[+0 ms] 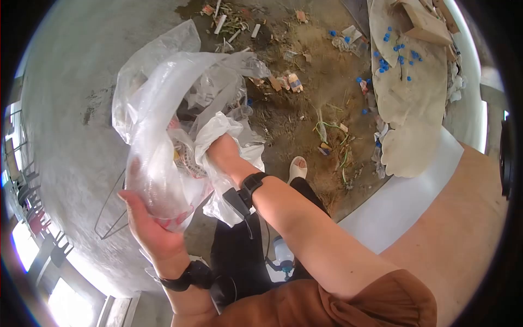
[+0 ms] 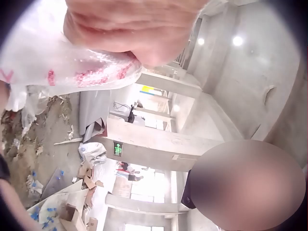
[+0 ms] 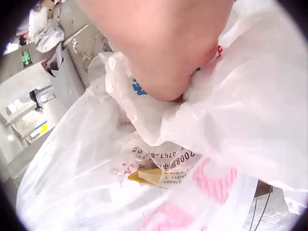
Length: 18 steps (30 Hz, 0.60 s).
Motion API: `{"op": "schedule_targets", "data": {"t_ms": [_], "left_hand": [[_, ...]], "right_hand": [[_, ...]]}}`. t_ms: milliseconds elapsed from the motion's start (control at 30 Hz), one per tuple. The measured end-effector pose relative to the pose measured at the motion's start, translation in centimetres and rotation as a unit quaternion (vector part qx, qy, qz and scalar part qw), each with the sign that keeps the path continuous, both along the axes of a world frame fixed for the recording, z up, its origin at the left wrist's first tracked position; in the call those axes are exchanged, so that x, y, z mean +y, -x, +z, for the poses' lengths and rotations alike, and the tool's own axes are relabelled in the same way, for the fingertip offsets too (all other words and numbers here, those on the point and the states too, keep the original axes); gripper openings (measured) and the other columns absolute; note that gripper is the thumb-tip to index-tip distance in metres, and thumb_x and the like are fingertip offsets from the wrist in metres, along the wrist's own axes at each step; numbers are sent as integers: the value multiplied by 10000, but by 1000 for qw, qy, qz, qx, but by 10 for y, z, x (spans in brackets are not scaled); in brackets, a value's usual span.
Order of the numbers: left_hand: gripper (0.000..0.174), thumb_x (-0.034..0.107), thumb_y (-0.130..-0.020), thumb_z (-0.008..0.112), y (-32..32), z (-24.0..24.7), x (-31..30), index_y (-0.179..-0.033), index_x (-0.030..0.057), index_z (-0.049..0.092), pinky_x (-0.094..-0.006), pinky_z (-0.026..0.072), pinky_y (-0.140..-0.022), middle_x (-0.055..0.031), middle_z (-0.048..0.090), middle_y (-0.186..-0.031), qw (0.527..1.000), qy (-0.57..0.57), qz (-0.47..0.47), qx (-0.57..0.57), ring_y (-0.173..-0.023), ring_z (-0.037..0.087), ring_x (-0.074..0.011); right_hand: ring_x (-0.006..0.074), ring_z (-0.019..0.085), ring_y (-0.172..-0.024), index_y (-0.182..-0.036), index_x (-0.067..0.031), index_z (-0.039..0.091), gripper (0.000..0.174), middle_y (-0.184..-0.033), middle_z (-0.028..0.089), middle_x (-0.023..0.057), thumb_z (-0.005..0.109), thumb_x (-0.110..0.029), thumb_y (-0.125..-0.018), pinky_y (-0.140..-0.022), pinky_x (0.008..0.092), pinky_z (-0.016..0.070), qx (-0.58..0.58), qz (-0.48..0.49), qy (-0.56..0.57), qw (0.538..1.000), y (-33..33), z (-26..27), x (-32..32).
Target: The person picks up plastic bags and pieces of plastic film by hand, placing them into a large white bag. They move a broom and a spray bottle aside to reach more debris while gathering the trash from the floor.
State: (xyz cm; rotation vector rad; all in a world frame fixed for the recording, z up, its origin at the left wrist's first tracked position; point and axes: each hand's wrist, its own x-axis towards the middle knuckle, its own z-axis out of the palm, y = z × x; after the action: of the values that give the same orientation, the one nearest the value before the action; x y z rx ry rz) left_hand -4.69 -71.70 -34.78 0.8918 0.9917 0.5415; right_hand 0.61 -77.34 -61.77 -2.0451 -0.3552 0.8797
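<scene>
A large clear plastic bag (image 1: 158, 136) with red print hangs in front of the person, and more clear film bunches at its top. The left hand (image 1: 155, 229) supports its lower left side, thumb spread and the other fingers behind the plastic; the left wrist view shows that hand (image 2: 134, 29) against the bag (image 2: 91, 72). Inside a crumpled white bag (image 1: 218, 204) is the right hand (image 1: 223, 152), its fingers hidden. In the right wrist view the white bag (image 3: 240, 106) wraps around the hand (image 3: 163, 53), above printed wrappers (image 3: 163, 163).
Scattered litter (image 1: 294, 82) and plant scraps cover the floor ahead. Blue caps (image 1: 383, 65) lie on a grey sheet (image 1: 408, 120) at the right, near a cardboard box (image 1: 427, 24). A bent wire (image 1: 103, 218) stands left of the bag. A spray bottle (image 1: 283, 253) is by the legs.
</scene>
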Motion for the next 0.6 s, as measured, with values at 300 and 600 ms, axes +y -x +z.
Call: {"op": "schedule_targets", "data": {"t_ms": [300,600], "left_hand": [[543,414,-976,374,-28,142,13,-1263,-34,483,-357,418,-959,-143,523,-1240,997,-22,45,-60,-1113,521,-232],[377,358,-975,417,-65,252,20,-1079,34,577,-330,515,-689,-55,620,-936,981,80,91,-154,-798,603,-169]], "right_hand": [[300,544,-1089,-1127,-87,580,308,-1155,590,146,457,-217,-876,-890,381,447,-219,203,1,955,-25,113,-11],[303,530,-1133,-1208,-83,557,469,-1216,567,161,617,-318,-807,-930,366,430,-7,180,120,976,-70,272,-49]]}}
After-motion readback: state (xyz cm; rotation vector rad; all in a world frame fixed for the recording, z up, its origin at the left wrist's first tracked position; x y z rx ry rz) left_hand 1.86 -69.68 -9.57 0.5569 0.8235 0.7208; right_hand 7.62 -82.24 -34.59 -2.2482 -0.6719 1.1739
